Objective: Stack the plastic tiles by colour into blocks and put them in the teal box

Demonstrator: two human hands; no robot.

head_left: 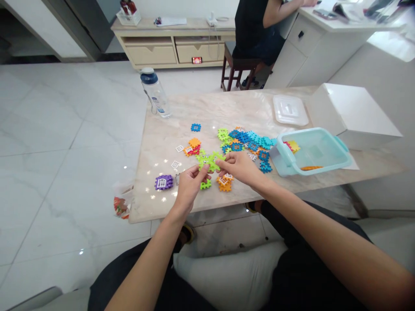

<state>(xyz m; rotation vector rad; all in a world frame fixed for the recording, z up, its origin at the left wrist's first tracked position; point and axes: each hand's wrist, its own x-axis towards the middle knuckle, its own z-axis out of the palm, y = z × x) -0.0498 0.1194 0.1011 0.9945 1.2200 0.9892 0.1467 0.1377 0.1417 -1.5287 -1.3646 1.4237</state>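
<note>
Lime-green interlocking tiles are pinched between my two hands just above the table. My left hand grips the lower left one, and my right hand grips the one at the right; whether they are joined is too small to tell. Beneath my hands lies another green tile, with orange tiles to its right. A stack of purple tiles topped by a white window lattice sits to the left. Beyond my fingers are orange and red tiles and a heap of blue tiles.
A teal plastic tub with a few pieces inside stands at the right, near a clear lid and a white box. A water bottle stands at the far left corner. Another person sits on a stool beyond the table.
</note>
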